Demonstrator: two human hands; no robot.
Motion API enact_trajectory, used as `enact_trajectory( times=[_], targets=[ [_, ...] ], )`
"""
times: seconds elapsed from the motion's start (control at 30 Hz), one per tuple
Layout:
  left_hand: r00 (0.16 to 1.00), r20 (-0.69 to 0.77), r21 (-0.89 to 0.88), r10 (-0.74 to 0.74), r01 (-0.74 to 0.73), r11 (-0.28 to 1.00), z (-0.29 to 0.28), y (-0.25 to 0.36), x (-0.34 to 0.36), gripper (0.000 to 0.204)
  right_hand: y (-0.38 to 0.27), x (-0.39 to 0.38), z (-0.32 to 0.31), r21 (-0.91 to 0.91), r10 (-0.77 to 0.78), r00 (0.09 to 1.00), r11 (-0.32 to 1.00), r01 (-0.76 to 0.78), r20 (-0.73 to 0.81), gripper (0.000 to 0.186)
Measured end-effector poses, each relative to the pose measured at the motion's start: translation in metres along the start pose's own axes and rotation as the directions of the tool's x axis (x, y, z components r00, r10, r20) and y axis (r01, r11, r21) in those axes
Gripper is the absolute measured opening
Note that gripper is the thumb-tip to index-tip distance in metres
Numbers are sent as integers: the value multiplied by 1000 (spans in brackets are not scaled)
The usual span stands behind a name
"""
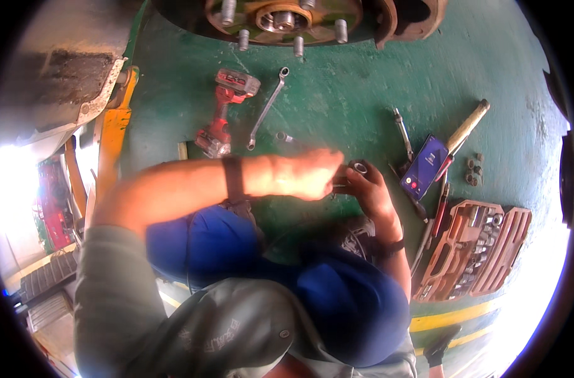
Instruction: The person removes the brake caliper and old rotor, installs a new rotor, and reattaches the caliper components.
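Observation:
My left hand [307, 174] is closed and slightly blurred, with its fingers meeting those of my right hand. What it grips is hidden. My right hand [372, 190] curls around a metal socket [360, 167], whose round open end faces up between thumb and fingers. Just beyond my left hand, a silver cylindrical piece [284, 137] shows on the floor side; whether it touches the hand I cannot tell. Farther off lie a double-ended ring spanner [268, 108] and a red cordless impact wrench [221, 113].
A wheel hub [284, 22] with studs is at the far edge. On the right are a phone [424, 165], a wooden-handled tool [468, 126], a ratchet [403, 132], several nuts [473, 170], pliers [442, 205] and an open socket case [454, 252]. An orange stand [114, 132] rises left.

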State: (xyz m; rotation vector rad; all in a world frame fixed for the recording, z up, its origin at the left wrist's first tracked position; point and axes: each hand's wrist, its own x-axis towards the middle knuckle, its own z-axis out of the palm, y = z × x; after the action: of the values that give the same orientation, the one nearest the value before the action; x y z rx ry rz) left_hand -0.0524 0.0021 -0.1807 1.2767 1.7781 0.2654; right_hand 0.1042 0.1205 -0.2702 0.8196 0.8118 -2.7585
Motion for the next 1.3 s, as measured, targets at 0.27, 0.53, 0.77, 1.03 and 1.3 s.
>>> enact_trajectory(
  times=[0.27, 0.53, 0.77, 1.03, 1.3],
  targets=[
    [970, 205, -249, -129, 179, 952, -109, 63, -75, 20, 10, 53, -36, -987, -615, 789, 124, 105, 7, 37],
    [971, 222, -542, -85, 196, 817, -100, 95, -114, 19, -28, 6, -19, -977, -511, 858, 202, 66, -47, 23],
    [977, 93, -375, 192, -144, 916, -74, 83, -129, 19, -54, 47, -17, -974, -608, 781, -226, 6, 146, 25],
    [987, 97, 230, 131, -151, 961, -65, 79, -150, 17, -54, 84, 69, -893, -112, 932, -344, 289, 345, 22],
    [979, 97, 587, -179, 89, 805, -60, 62, -132, 20, -61, 107, 149, -687, 234, 870, -538, 488, 434, 18]
  ],
)
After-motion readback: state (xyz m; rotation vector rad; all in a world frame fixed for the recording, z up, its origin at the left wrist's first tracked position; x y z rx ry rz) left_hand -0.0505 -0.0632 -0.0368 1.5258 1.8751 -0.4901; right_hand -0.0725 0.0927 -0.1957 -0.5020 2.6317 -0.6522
